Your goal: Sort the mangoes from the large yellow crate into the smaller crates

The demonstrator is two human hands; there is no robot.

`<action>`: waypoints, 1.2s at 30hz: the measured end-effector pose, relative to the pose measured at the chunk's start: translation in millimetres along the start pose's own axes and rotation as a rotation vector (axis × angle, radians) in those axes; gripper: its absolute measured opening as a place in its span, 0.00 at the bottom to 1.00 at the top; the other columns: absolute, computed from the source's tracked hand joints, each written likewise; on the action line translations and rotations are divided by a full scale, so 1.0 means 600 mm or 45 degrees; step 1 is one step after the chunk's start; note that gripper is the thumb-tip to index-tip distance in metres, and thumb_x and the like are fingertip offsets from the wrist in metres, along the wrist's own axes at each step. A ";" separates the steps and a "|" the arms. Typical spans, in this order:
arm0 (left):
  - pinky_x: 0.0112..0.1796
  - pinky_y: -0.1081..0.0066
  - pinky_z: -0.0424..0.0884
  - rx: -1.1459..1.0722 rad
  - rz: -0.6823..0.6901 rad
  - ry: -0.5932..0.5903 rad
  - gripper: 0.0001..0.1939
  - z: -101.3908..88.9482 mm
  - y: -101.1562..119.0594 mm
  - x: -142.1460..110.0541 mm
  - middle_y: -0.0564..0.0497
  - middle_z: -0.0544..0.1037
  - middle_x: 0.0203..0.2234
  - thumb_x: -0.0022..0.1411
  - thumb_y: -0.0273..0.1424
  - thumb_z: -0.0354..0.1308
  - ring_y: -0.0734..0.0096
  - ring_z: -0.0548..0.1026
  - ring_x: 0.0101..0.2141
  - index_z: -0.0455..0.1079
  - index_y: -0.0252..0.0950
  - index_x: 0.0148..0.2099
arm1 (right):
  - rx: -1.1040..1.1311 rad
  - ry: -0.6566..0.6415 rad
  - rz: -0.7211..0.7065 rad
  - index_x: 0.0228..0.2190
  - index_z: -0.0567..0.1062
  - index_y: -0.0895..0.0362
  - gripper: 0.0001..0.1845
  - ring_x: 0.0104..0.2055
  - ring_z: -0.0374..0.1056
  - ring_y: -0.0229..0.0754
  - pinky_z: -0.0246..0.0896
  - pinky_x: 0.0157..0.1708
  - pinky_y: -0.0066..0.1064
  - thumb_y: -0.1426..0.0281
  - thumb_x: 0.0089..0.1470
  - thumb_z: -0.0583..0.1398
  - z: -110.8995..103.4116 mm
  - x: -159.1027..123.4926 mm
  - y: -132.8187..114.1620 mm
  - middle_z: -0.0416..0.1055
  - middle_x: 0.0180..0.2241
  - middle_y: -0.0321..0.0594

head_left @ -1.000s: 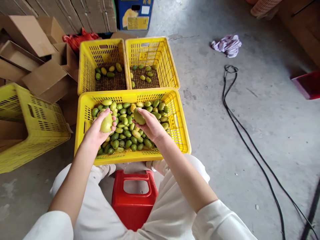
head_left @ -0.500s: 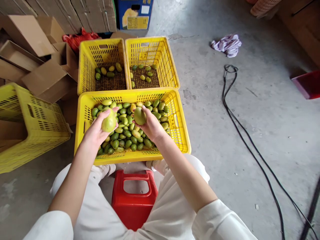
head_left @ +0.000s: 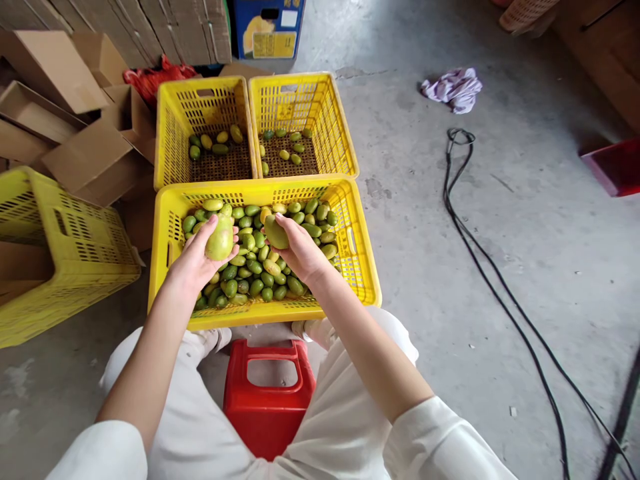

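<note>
My left hand [head_left: 199,257] is closed around a pale yellow-green fruit [head_left: 219,239], smooth and rounded, with its thumb along the side. Beside it, my right hand [head_left: 299,250] grips a darker green oval fruit [head_left: 277,233] between thumb and fingers. Both hands are over a wide yellow plastic crate [head_left: 367,273] that holds many green and yellowish oval fruits [head_left: 255,267]. Behind it stand two more yellow crates, the left one [head_left: 173,143] and the right one [head_left: 340,133], each with several similar fruits on its floor.
A red plastic stool [head_left: 267,417] stands between my legs. To the left are another yellow crate [head_left: 85,253] and cardboard boxes [head_left: 95,157]. On the right, a black cable [head_left: 493,283] and a crumpled cloth [head_left: 455,90] lie on the concrete floor. A blue box [head_left: 270,30] stands at the back.
The fruits have turned slightly in my fingers: the left one stands more upright, and the right one is tilted and a little further left. Both hands stay over the front crate.
</note>
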State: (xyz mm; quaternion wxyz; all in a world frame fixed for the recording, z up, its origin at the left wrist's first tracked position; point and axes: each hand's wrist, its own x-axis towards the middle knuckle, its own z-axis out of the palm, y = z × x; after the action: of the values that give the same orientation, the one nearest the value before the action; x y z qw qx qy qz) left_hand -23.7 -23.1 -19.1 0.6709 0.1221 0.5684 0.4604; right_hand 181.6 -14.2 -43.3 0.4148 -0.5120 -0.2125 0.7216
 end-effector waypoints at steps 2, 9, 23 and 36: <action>0.42 0.68 0.86 0.024 0.047 0.031 0.12 0.002 -0.005 -0.003 0.46 0.86 0.42 0.66 0.36 0.78 0.61 0.86 0.44 0.81 0.40 0.45 | 0.025 0.001 0.016 0.40 0.77 0.48 0.25 0.49 0.83 0.50 0.75 0.38 0.35 0.45 0.58 0.77 0.002 0.003 0.001 0.80 0.38 0.37; 0.35 0.69 0.84 0.065 0.040 0.007 0.11 -0.014 -0.006 0.012 0.48 0.86 0.38 0.70 0.40 0.75 0.63 0.86 0.37 0.81 0.40 0.47 | 0.036 0.061 -0.012 0.40 0.78 0.47 0.13 0.50 0.84 0.47 0.75 0.36 0.34 0.53 0.71 0.65 0.003 0.005 0.005 0.84 0.45 0.38; 0.37 0.70 0.87 0.151 0.115 0.046 0.22 -0.023 -0.008 0.021 0.45 0.90 0.37 0.74 0.50 0.70 0.54 0.92 0.42 0.86 0.37 0.56 | 0.018 0.031 0.010 0.41 0.79 0.48 0.24 0.48 0.83 0.51 0.70 0.34 0.37 0.41 0.66 0.70 0.005 0.009 0.005 0.83 0.39 0.38; 0.36 0.64 0.89 0.158 0.013 0.011 0.20 -0.025 -0.008 0.019 0.46 0.87 0.33 0.82 0.44 0.56 0.57 0.90 0.34 0.85 0.37 0.53 | 0.004 0.063 0.034 0.39 0.79 0.49 0.23 0.42 0.77 0.46 0.67 0.32 0.33 0.42 0.67 0.69 0.000 0.012 0.007 0.80 0.36 0.36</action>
State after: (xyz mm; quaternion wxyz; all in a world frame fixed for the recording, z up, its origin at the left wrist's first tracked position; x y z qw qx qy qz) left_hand -35.1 -22.4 -34.6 0.6572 0.1646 0.5980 0.4282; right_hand 179.1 -10.5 -50.3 0.4108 -0.5319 -0.1942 0.7145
